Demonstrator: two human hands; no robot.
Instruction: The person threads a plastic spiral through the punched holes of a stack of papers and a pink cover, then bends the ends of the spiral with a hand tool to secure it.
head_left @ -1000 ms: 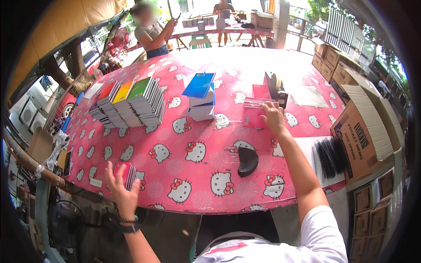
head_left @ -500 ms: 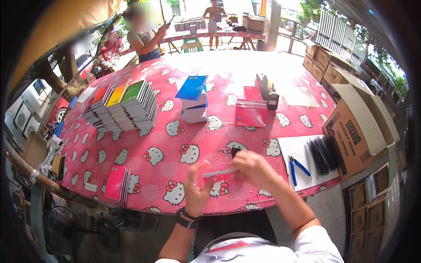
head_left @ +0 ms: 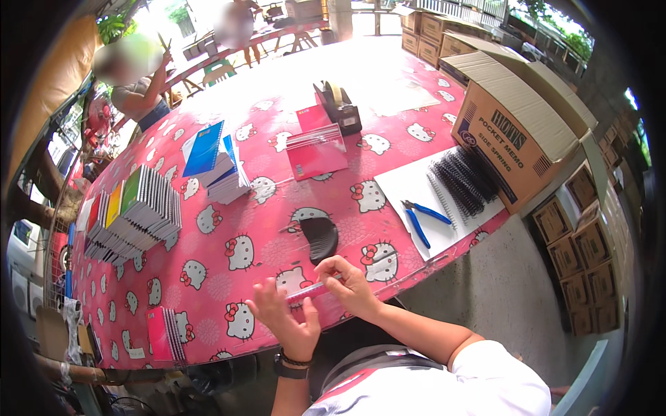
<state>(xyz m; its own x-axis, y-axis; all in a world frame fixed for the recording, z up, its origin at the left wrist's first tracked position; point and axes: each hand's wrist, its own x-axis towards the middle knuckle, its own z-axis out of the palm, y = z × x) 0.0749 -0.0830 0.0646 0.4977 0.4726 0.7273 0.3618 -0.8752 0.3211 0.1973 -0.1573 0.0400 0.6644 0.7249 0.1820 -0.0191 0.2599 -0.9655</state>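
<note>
The right hand (head_left: 343, 284) pinches a thin pink paper notebook (head_left: 305, 292) — left hand (head_left: 286, 315) spread open beside it. A curved black pad (head_left: 320, 239), mostly hidden earlier, now shows.

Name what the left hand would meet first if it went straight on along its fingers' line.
Probably the stack of blue-covered notebooks, across the pink tablecloth from the left hand; depth is unclear, so it might pass above.
</note>
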